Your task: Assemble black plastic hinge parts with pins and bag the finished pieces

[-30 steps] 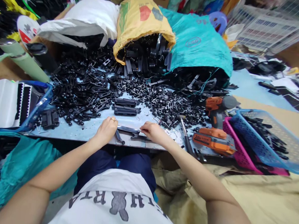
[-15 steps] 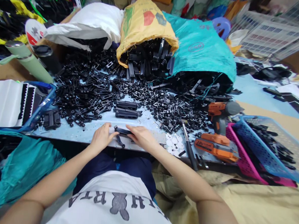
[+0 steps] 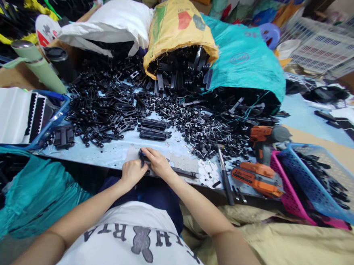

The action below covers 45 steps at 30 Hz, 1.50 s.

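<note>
My left hand (image 3: 134, 172) and my right hand (image 3: 157, 162) meet at the near edge of the light blue table (image 3: 111, 152). Both are closed on a long black plastic bar (image 3: 182, 172) that lies along the edge and sticks out to the right of my right hand. A little farther back lie a few finished black assemblies (image 3: 153, 129). A heap of black plastic arms (image 3: 101, 107) lies to the left. To the right is a heap of small black rollers with metal pins (image 3: 209, 132).
Yellow (image 3: 178, 27), white (image 3: 109, 20) and teal (image 3: 245, 58) sacks spill black parts at the back. An orange cordless drill (image 3: 262, 150), a hammer (image 3: 224, 172) and white discs (image 3: 207, 171) lie right. Blue (image 3: 319, 174) and pink (image 3: 278, 180) baskets stand far right, a green bottle (image 3: 38, 64) left.
Both hands have drawn together toward the table's near edge. The left hand has moved from the bar's left end to below it, and the right hand has slid left along the bar.
</note>
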Each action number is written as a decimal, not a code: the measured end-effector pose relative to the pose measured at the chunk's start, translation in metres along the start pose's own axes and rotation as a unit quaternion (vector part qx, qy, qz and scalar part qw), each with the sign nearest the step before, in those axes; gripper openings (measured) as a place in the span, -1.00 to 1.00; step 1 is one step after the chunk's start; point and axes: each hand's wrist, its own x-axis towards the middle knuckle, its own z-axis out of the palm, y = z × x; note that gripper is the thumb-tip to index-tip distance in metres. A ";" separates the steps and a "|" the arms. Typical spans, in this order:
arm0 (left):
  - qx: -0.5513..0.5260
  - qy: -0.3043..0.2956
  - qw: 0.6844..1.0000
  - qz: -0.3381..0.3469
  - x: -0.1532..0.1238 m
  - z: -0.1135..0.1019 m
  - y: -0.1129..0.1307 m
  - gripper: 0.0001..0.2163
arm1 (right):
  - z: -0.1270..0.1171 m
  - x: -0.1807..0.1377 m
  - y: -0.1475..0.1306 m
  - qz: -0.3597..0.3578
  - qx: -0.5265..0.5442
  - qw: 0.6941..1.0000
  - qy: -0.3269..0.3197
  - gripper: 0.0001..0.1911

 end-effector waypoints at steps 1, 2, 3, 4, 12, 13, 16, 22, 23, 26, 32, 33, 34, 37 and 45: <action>-0.002 0.003 1.000 -0.001 0.000 0.000 -0.001 -0.66 | 0.000 0.000 0.000 0.001 -0.002 1.000 0.003 -0.31; -0.004 0.005 1.000 -0.004 0.000 0.000 -0.001 -0.65 | 0.000 0.000 0.000 -0.001 -0.004 1.000 0.003 -0.31; -0.004 0.005 1.000 -0.005 0.000 0.001 -0.002 -0.65 | 0.001 0.000 -0.001 -0.006 -0.006 1.000 0.001 -0.32; -0.005 0.003 1.000 -0.004 0.000 0.001 -0.003 -0.65 | 0.001 -0.001 -0.001 -0.012 -0.009 1.000 -0.005 -0.32; -0.016 -0.008 1.000 0.015 0.003 0.003 -0.011 -0.65 | 0.000 0.002 -0.003 -0.016 -0.064 0.996 -0.059 -0.38; -0.016 -0.010 1.000 0.019 0.003 0.002 -0.011 -0.65 | -0.001 0.004 -0.003 -0.022 -0.071 0.995 -0.066 -0.40; -0.024 -0.030 0.998 0.053 0.002 -0.004 -0.017 -0.66 | -0.006 0.005 -0.005 -0.029 -0.079 0.994 -0.065 -0.41; -0.094 0.125 0.955 0.252 0.017 -0.014 -0.019 -0.69 | -0.004 -0.025 -0.028 0.074 -0.143 0.986 0.049 -0.70; -0.112 0.136 0.933 0.315 0.022 -0.013 -0.016 -0.70 | 0.001 -0.031 -0.032 0.116 -0.164 0.978 0.062 -0.71; -0.138 0.086 0.893 0.420 0.036 -0.005 -0.004 -0.68 | 0.017 -0.036 -0.039 0.183 -0.198 0.962 0.037 -0.69; -0.130 0.049 0.897 0.419 0.039 0.011 -0.004 -0.62 | 0.025 -0.027 -0.035 0.151 -0.176 0.973 -0.012 -0.78; -0.126 0.049 0.893 0.429 0.037 0.012 -0.006 -0.61 | 0.021 -0.028 -0.034 0.144 -0.179 0.973 -0.009 -0.79; -0.120 0.049 0.890 0.438 0.036 0.013 -0.008 -0.61 | 0.016 -0.030 -0.034 0.134 -0.184 0.974 -0.003 -0.80; -0.073 0.051 0.886 0.455 0.035 0.010 -0.012 -0.61 | -0.009 -0.044 -0.027 0.088 -0.202 0.975 0.016 -0.79; 0.099 0.101 0.880 0.453 0.038 0.002 -0.004 -0.65 | -0.071 -0.085 0.019 0.113 -0.292 0.949 -0.041 -0.39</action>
